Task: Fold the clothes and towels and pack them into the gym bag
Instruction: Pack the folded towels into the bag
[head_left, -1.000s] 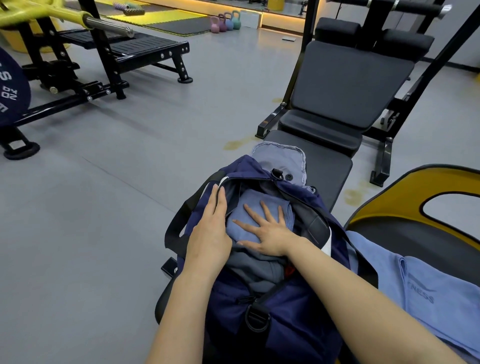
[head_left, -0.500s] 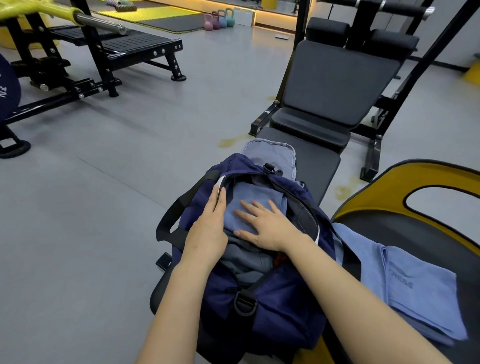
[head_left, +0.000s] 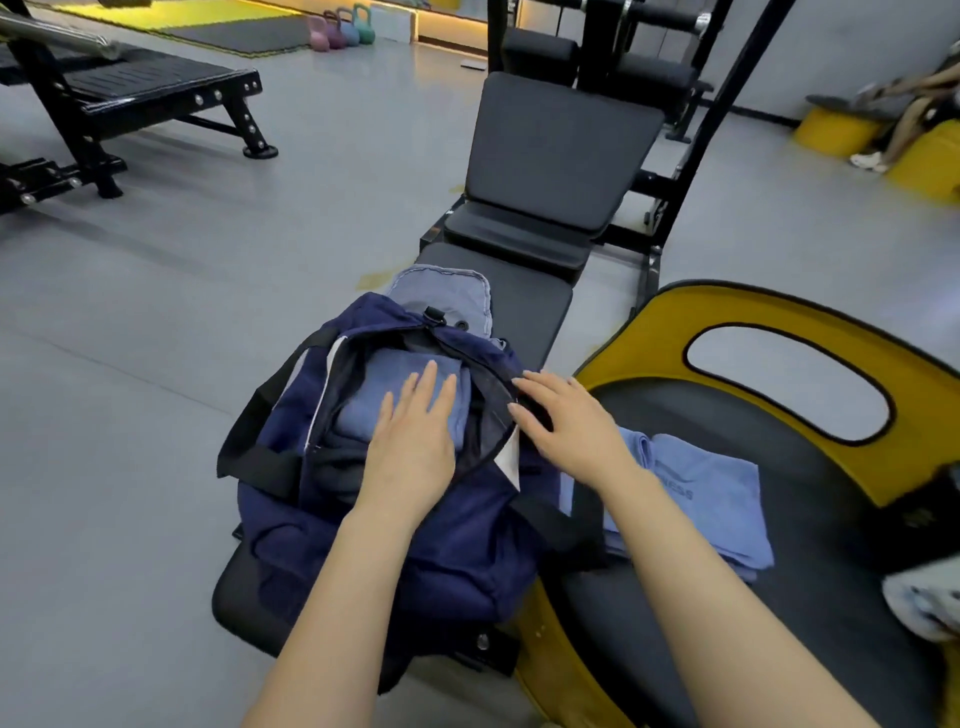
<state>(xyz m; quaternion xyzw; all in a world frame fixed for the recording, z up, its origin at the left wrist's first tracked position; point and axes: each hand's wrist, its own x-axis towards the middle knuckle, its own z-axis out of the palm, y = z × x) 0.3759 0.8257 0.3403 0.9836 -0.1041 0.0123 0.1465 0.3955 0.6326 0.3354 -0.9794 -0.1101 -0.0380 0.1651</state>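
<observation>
A navy gym bag sits unzipped on the near end of a black bench. Inside it lies a folded blue towel on top of darker folded clothes. My left hand lies flat on that towel, fingers straight. My right hand is over the bag's right rim, fingers straight and touching the edge of the opening. Another folded blue towel with printed letters lies on a black and yellow seat just right of the bag.
The black bench runs away from me to an upright backrest. The black and yellow seat fills the right. A patterned cloth shows at the right edge. Grey floor, a rack and kettlebells lie far left.
My right hand has left the towel in the bag and moved to the bag's right rim. My left hand has shifted from the left rim onto the towel. The view has swung right.
</observation>
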